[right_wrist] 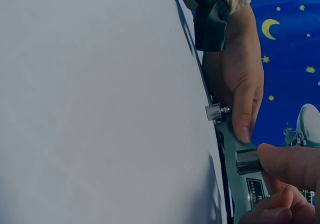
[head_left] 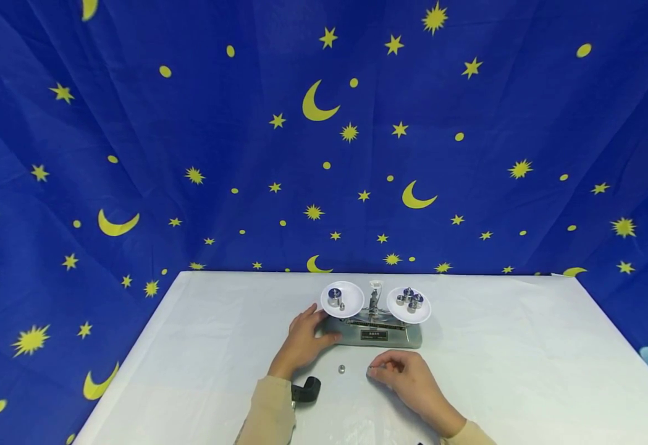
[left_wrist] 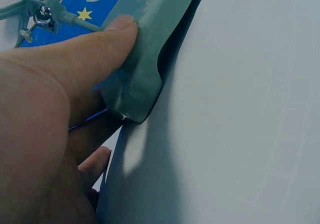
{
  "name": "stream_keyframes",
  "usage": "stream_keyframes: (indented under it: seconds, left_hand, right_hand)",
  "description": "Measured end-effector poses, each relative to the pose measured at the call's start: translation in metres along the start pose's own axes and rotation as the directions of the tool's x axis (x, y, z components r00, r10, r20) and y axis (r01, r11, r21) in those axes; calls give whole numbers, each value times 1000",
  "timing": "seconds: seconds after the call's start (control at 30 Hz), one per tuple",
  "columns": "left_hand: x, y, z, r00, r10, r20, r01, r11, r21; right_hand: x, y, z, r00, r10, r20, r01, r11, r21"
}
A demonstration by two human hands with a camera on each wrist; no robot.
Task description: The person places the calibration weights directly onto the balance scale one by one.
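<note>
A balance scale (head_left: pixel 396 339) with a grey-green base and two white pans stands on the table. My left hand (head_left: pixel 301 343) grips the left end of its base, the thumb on top as the left wrist view shows. In front of the scale, my right hand (head_left: pixel 407 380) pinches a metal weight (right_wrist: pixel 247 162) by its end between thumb and fingers. Another small weight (head_left: pixel 341 369) stands on the table between the hands. The left pan (head_left: pixel 353 293) carries a large weight (head_left: pixel 335 298) and a small one. Several weights (head_left: pixel 417 299) are grouped on the right pan (head_left: pixel 420 316).
The white-covered table (head_left: pixel 524 358) reaches back to a blue curtain (head_left: pixel 496 123) with yellow stars and moons. A black wrist device (head_left: pixel 308 390) juts from the left sleeve (head_left: pixel 270 408), over the table near the standing weight.
</note>
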State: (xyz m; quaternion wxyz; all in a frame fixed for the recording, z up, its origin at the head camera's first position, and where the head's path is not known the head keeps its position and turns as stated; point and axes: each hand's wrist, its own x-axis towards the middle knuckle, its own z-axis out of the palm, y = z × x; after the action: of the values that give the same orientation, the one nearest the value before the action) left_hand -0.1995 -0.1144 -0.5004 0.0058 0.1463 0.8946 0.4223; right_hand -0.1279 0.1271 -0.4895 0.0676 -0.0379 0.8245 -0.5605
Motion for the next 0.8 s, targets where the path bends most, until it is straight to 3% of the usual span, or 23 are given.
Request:
stream_keyframes:
  seconds: [0.8]
  left_hand:
    - [-1, -1, 1, 1000, -7, -3, 7, 1000, -6]
  right_hand:
    - [-2, -23, -4, 996, -82, -48, 81, 996, -24]
